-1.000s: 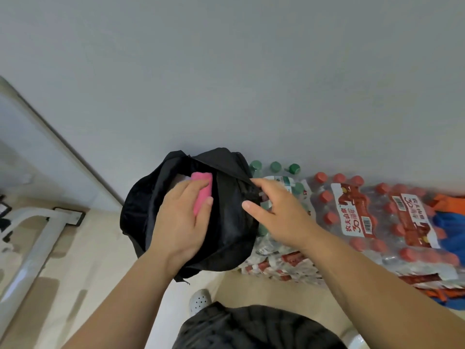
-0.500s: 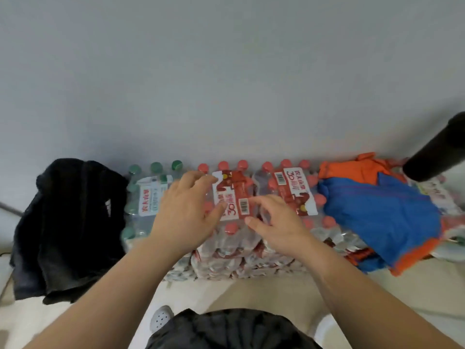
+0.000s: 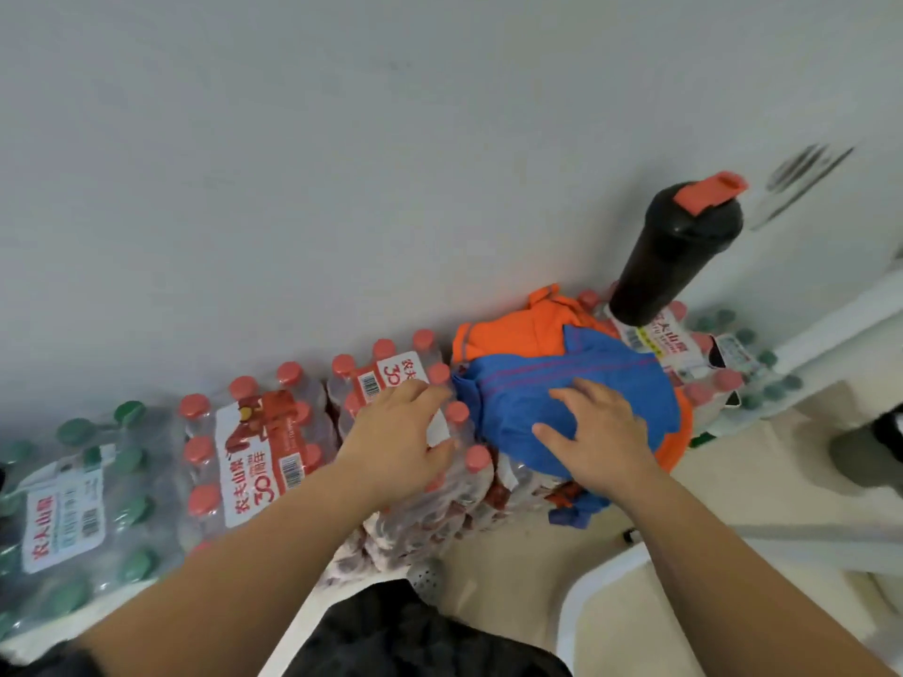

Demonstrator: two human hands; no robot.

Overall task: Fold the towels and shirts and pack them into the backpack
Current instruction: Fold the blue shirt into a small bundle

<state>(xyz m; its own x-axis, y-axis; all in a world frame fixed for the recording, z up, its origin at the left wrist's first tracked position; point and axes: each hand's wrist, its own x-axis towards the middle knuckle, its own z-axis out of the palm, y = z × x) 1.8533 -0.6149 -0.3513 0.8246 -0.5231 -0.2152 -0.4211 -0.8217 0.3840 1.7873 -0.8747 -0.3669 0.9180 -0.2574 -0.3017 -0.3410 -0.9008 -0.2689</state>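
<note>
A blue and orange shirt (image 3: 527, 378) lies crumpled on top of shrink-wrapped packs of water bottles against the wall. My right hand (image 3: 593, 434) rests flat on the blue cloth with fingers spread. My left hand (image 3: 398, 439) hovers over the red-capped bottle pack (image 3: 254, 452) just left of the shirt, its fingers loosely bent and holding nothing. The backpack is out of view.
A black shaker bottle with an orange lid (image 3: 677, 246) stands on the packs behind the shirt. Green-capped bottle packs (image 3: 73, 505) fill the left; more sit at the far right. A white frame (image 3: 601, 583) curves over the pale floor below.
The view swung right, away from the black backpack with the pink towel in it. Both hands moved right along the bottle packs; the right hand now lies on the blue shirt.
</note>
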